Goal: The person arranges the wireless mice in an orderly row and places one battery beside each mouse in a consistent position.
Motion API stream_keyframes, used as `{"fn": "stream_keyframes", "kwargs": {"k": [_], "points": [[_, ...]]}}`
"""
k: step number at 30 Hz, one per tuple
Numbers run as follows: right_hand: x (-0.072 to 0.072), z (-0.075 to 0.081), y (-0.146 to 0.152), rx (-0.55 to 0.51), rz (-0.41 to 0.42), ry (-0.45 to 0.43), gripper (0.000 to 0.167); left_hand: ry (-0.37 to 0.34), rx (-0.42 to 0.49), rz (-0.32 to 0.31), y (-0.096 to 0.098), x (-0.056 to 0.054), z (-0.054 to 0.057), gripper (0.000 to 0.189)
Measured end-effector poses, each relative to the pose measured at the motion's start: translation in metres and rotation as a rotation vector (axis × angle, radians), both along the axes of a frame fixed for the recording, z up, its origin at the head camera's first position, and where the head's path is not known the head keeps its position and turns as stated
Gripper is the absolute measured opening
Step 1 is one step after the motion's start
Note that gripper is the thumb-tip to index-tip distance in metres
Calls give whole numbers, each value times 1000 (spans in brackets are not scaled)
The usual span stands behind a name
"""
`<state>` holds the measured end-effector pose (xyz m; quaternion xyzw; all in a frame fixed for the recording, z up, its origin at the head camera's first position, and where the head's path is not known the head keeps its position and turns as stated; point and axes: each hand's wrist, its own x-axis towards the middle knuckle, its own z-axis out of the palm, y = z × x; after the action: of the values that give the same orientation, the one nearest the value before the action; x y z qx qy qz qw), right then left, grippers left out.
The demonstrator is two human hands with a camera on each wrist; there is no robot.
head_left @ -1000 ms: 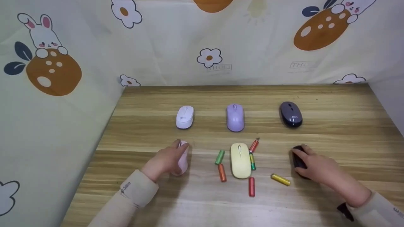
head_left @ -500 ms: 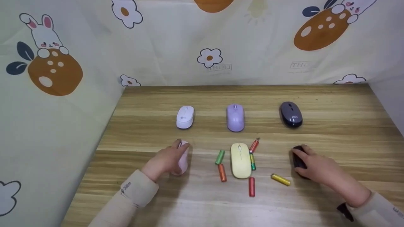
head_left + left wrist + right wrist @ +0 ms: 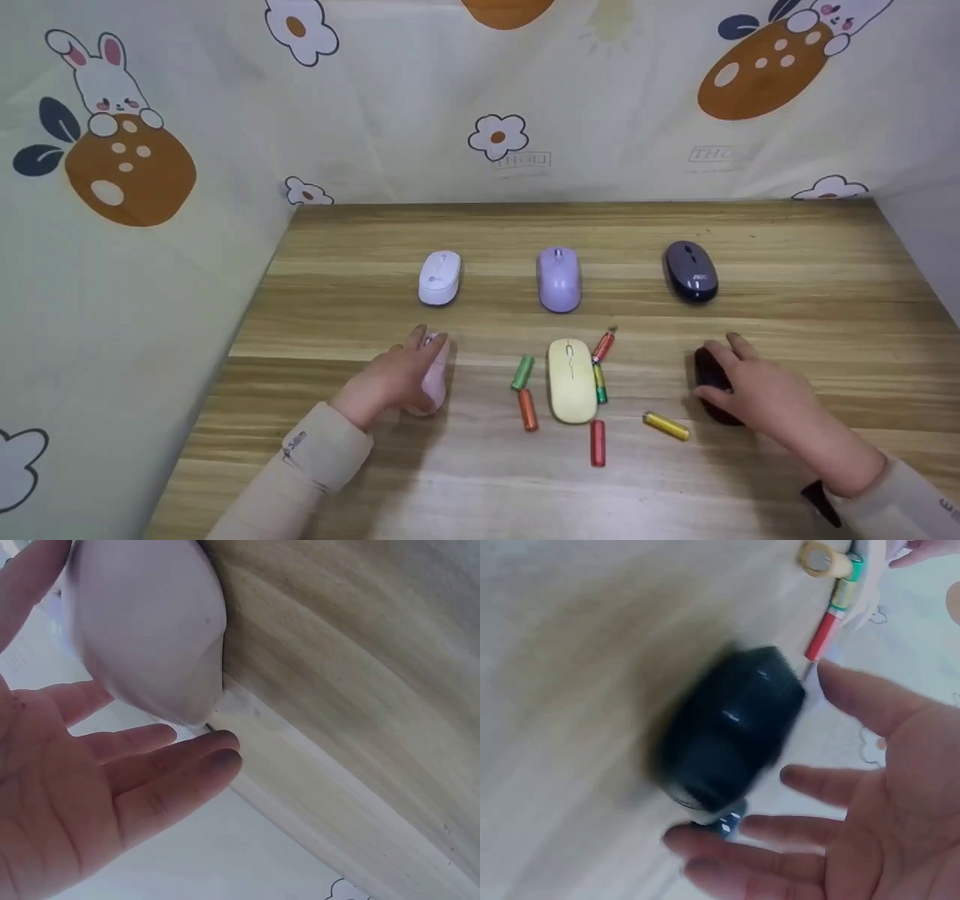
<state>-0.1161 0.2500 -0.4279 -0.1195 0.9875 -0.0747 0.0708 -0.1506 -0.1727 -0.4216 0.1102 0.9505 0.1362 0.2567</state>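
Note:
My left hand (image 3: pixel 386 386) is over a pale pink computer mouse (image 3: pixel 436 382), partly covering it. In the left wrist view its fingers reach out loosely beside the pink mouse, not curled round it. On the right, my right hand (image 3: pixel 769 397) hovers at a black mouse (image 3: pixel 707 371) with the fingers spread. The right wrist view has the black mouse (image 3: pixel 731 727) blurred, in front of the open palm. Between the hands lies a pale yellow mouse (image 3: pixel 572 384). Loose batteries surround it, among them a green one (image 3: pixel 523 373), an orange one (image 3: pixel 529 410) and a yellow one (image 3: pixel 666 425).
Farther back, a white mouse (image 3: pixel 439 277), a purple mouse (image 3: pixel 559 279) and a dark grey mouse (image 3: pixel 691 270) stand in a row on the wooden table (image 3: pixel 360 225). A printed cloth (image 3: pixel 390 112) rises behind the table and along its left side.
My right hand's fingers have spread and lifted from their grip on the black mouse. The left fingers have loosened and risen slightly off the pink mouse. Both mice stay about where they were.

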Motion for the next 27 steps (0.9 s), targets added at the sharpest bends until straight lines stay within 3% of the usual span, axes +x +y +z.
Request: {"fn": "stream_keyframes", "kwargs": {"k": [4,6,9,14,27], "points": [[3,5,-8,-42,69,253,46,4,25,-2,0,-1,4,88],[4,6,-14,-70,141,302,37,26,34,-16,0,-2,6,82],[6,4,-22,-97,239,210,31,66,39,-41,2,-4,7,72],[12,-6,-30,-94,297,12,32,78,22,-57,4,-7,9,64],[19,-22,-39,-100,385,-39,33,15,-23,-64,5,-15,9,62]]}}
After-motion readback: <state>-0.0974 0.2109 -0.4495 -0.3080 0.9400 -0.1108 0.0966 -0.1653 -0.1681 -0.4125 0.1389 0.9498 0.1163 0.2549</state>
